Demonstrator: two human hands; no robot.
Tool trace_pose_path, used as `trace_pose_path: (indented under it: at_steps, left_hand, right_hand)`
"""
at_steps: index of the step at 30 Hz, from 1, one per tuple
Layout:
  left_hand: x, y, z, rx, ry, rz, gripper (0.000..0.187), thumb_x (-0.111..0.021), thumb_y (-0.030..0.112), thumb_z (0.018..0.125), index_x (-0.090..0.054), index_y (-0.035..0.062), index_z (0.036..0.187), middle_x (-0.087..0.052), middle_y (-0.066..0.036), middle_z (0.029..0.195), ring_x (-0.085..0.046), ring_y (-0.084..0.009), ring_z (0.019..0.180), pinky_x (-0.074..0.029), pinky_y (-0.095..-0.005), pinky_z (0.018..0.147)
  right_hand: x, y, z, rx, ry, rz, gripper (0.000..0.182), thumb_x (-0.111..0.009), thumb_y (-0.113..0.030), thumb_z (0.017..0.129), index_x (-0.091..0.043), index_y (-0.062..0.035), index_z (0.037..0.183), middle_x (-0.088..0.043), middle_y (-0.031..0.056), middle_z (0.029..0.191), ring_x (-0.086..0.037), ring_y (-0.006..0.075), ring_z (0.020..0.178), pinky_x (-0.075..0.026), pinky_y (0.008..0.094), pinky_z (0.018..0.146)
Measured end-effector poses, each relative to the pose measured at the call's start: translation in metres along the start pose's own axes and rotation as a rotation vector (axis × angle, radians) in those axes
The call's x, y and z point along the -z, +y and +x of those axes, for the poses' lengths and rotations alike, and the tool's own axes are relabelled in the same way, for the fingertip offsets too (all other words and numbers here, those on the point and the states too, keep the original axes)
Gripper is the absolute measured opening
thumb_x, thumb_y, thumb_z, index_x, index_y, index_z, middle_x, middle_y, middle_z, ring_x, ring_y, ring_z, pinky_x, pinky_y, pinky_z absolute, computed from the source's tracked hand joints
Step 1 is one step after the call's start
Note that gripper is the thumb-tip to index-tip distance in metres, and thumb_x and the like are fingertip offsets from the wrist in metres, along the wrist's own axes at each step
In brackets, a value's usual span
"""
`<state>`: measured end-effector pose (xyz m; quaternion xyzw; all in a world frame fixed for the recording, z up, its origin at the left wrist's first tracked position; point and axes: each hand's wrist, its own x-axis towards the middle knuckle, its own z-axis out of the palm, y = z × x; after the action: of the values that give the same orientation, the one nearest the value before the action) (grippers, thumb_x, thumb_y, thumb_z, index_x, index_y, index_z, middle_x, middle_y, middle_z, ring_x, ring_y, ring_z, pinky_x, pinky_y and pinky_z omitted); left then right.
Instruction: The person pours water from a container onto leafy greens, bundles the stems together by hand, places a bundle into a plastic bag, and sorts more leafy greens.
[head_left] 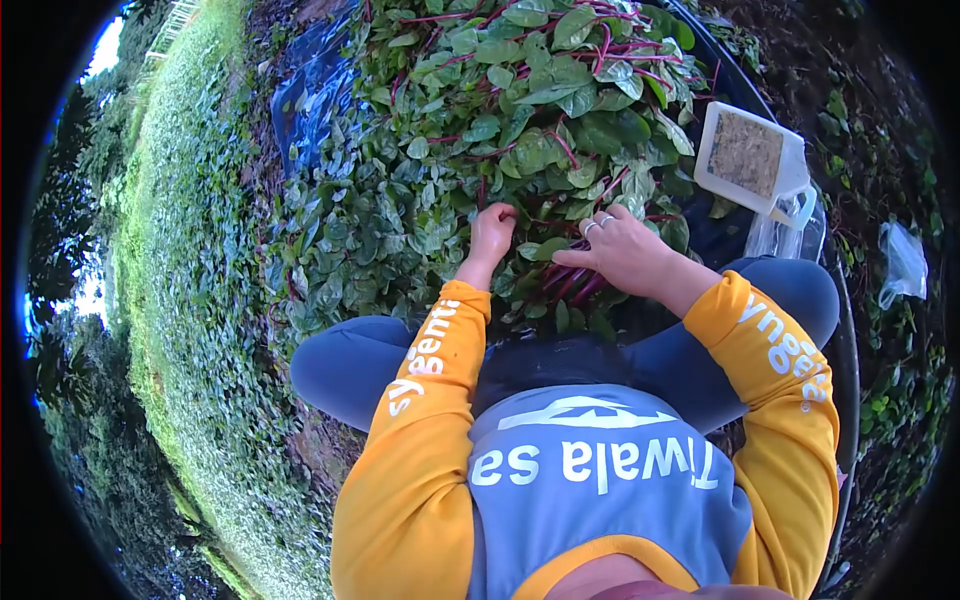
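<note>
Head view, centre: the right hand (630,254) curls round red stems (572,284), apparently gathering a bunch, the left hand (491,234) has fingers bent together, contents unclear, and adding more likely calls for a firm right grip

Leafy stems (560,110) heap densely from the top edge to the centre, blocking any low pass forward. At the upper right, a pale plastic container (745,155) stands beside the heap, with clear plastic (785,238) just below it. Bent knees (350,370) wall off both lower sides; open air lies above the leaves.
</note>
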<state>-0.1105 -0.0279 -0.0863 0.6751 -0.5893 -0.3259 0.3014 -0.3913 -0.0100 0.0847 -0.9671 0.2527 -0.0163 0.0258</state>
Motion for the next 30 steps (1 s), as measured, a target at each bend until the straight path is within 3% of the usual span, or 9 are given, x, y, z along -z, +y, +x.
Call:
trace_pose_path:
  at_steps: [5, 7, 8, 12, 19, 21, 24, 25, 30]
  left_hand:
    - [-0.001, 0.034, -0.020, 0.073, 0.033, -0.029, 0.018, -0.072, 0.017, 0.081, -0.071, 0.0019, 0.092, -0.071, -0.015, 0.082, -0.070, -0.0294, 0.078, -0.055, -0.0384, 0.074]
    - [0.001, 0.049, -0.030, -0.098, -0.012, 0.229, 0.018, -0.071, 0.015, 0.078, -0.071, 0.0030, 0.091, -0.068, -0.013, 0.081, -0.068, -0.0321, 0.080, -0.055, -0.0417, 0.075]
    - [-0.007, 0.037, -0.034, -0.184, -0.029, 0.388, 0.023, -0.072, 0.014, 0.077, -0.071, 0.0060, 0.098, -0.067, -0.012, 0.092, -0.065, -0.0340, 0.093, -0.054, -0.0439, 0.081]
    - [-0.023, 0.005, -0.044, -0.289, 0.008, 0.483, 0.031, -0.073, 0.019, 0.081, -0.069, 0.0092, 0.111, -0.064, -0.014, 0.114, -0.058, -0.0368, 0.112, -0.051, -0.0439, 0.092]
    - [-0.026, 0.002, -0.047, -0.227, -0.194, 0.645, 0.032, -0.076, 0.020, 0.079, -0.070, 0.0122, 0.109, -0.066, -0.013, 0.108, -0.060, -0.0363, 0.108, -0.050, -0.0450, 0.091]
    - [-0.030, -0.010, -0.040, -0.182, -0.260, 0.296, 0.031, -0.077, 0.022, 0.080, -0.071, 0.0156, 0.109, -0.065, -0.010, 0.091, -0.064, -0.0317, 0.094, -0.051, -0.0400, 0.087]
    - [-0.011, 0.013, -0.030, -0.026, -0.336, -0.059, 0.029, -0.073, 0.022, 0.086, -0.071, 0.0157, 0.114, -0.067, -0.008, 0.083, -0.064, -0.0248, 0.079, -0.050, -0.0339, 0.081]
    - [-0.002, 0.014, -0.020, 0.084, -0.472, -0.178, 0.035, -0.069, 0.023, 0.091, -0.070, 0.0124, 0.125, -0.069, 0.000, 0.095, -0.060, -0.0119, 0.084, -0.047, -0.0268, 0.084]
    - [0.034, 0.049, -0.005, 0.554, -0.661, -0.956, 0.047, -0.076, 0.028, 0.088, -0.068, 0.0103, 0.131, -0.068, 0.007, 0.098, -0.054, -0.0050, 0.082, -0.044, -0.0245, 0.078]
  right_hand:
    - [0.002, 0.000, -0.006, -0.046, -0.105, 0.020, 0.035, -0.058, -0.014, 0.087, -0.063, -0.0215, 0.121, -0.065, 0.0109, 0.106, -0.065, 0.0249, 0.099, -0.045, 0.0393, 0.090]
    - [-0.004, 0.004, -0.008, -0.076, -0.154, -0.012, 0.034, -0.063, -0.014, 0.082, -0.063, -0.0149, 0.117, -0.065, 0.0104, 0.105, -0.065, 0.0246, 0.099, -0.045, 0.0394, 0.090]
    - [-0.004, 0.004, -0.009, -0.089, -0.152, -0.020, 0.033, -0.065, -0.012, 0.080, -0.063, -0.0111, 0.112, -0.065, 0.0095, 0.102, -0.066, 0.0243, 0.098, -0.045, 0.0391, 0.091]
    - [0.002, 0.004, -0.011, -0.100, -0.188, -0.050, 0.031, -0.064, -0.012, 0.080, -0.063, -0.0090, 0.111, -0.065, 0.0090, 0.100, -0.066, 0.0241, 0.097, -0.045, 0.0384, 0.092]
    - [0.000, 0.003, -0.018, -0.117, -0.149, -0.030, 0.022, -0.063, -0.013, 0.082, -0.063, -0.0088, 0.104, -0.066, 0.0070, 0.097, -0.066, 0.0226, 0.098, -0.045, 0.0376, 0.090]
    - [0.000, 0.004, -0.020, -0.114, -0.124, -0.048, 0.018, -0.062, -0.015, 0.083, -0.063, -0.0099, 0.100, -0.067, 0.0062, 0.097, -0.066, 0.0217, 0.100, -0.045, 0.0373, 0.088]
    - [0.002, 0.004, -0.021, -0.129, -0.156, -0.036, 0.018, -0.062, -0.015, 0.083, -0.063, -0.0098, 0.101, -0.067, 0.0057, 0.097, -0.066, 0.0218, 0.100, -0.045, 0.0372, 0.088]
    - [0.001, 0.004, -0.022, -0.121, -0.151, -0.009, 0.022, -0.062, -0.012, 0.082, -0.063, -0.0083, 0.104, -0.066, 0.0065, 0.096, -0.065, 0.0231, 0.099, -0.045, 0.0379, 0.090]
    - [-0.001, 0.003, -0.022, -0.095, -0.111, 0.031, 0.026, -0.062, -0.010, 0.081, -0.062, -0.0070, 0.107, -0.065, 0.0073, 0.094, -0.065, 0.0245, 0.098, -0.045, 0.0389, 0.092]
